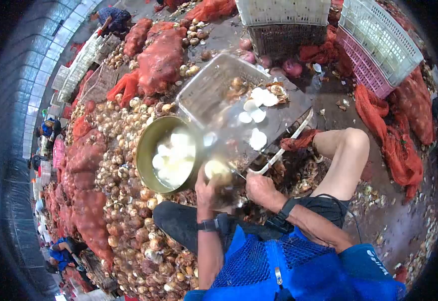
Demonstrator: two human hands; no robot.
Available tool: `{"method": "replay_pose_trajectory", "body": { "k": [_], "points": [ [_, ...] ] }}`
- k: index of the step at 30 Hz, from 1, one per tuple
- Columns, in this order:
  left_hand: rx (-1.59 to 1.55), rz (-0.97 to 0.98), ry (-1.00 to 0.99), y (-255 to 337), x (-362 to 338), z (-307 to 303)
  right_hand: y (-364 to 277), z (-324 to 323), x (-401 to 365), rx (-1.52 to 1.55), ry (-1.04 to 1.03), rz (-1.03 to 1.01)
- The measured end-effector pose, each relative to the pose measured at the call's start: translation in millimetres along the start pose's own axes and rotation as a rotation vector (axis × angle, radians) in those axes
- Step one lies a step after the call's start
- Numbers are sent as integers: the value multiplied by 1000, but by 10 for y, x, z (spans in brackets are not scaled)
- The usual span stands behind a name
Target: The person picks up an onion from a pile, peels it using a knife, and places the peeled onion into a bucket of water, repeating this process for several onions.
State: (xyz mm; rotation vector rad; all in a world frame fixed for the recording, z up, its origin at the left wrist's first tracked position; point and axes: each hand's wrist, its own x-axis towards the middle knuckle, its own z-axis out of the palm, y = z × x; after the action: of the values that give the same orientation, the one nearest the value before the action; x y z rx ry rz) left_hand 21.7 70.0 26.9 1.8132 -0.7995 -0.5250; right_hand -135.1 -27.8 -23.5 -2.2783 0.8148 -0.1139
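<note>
My left hand [206, 189] is closed around a pale, partly blurred onion [216, 169] in front of my lap. Close by on the right, my right hand [260, 188] is closed on a small knife [237, 173], whose thin blade points toward the onion; its handle is hidden in my fist. Left of the onion stands a round yellowish basin [144, 159] with several white peeled onions [175, 159] in it. White peeled onion pieces [257, 139] lie on the dark work surface [284, 119] beyond my hands.
A grey plastic crate [191, 93] stands behind the basin. Unpeeled onions [123, 200] are heaped at left, beside red mesh sacks [89, 215]. Stacked crates [379, 42] stand at upper right. A bent white rod [286, 144] lies near my knee. Other people [114, 19] work at far left.
</note>
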Motion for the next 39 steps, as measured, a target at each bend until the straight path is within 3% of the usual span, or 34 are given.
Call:
{"method": "replay_pose_trajectory", "body": {
  "k": [5, 9, 11, 16, 17, 19, 24, 26, 29, 34, 37, 39],
  "points": [
    [-99, -253, -51, -72, -64, -41, 66, 95, -25, 5, -2, -48],
    [265, -267, -30, 49, -30, -10, 81, 71, -20, -17, -10, -48],
    [131, -346, 6, -132, 15, -1, 75, -4, 3, 12, 17, -76],
    [-178, -504, -5, 194, -10, -89, 45, -173, 123, 61, -102, 40],
    [-177, -509, 0, 137, -24, -105, 48, -140, 163, 54, -104, 148],
    [-194, -427, -37, -77, -28, -157, 68, -204, 202, 105, -77, 259],
    [53, -324, -151, -85, 63, -142, 159, -372, 162, 118, -41, 160],
    [153, -182, -232, 32, 116, -73, 86, -419, 93, 143, -24, 116],
    [256, -200, -267, 293, 146, 61, -16, -427, -4, 220, 18, 40],
    [416, -39, -154, 179, 27, 134, 15, -401, 22, 179, -53, 84],
    [393, -112, -56, 308, -1, 262, -80, -513, -2, 182, -58, 81],
    [393, -49, -50, 308, -19, 278, -134, -568, -6, 196, -45, 80]
  ]
}}
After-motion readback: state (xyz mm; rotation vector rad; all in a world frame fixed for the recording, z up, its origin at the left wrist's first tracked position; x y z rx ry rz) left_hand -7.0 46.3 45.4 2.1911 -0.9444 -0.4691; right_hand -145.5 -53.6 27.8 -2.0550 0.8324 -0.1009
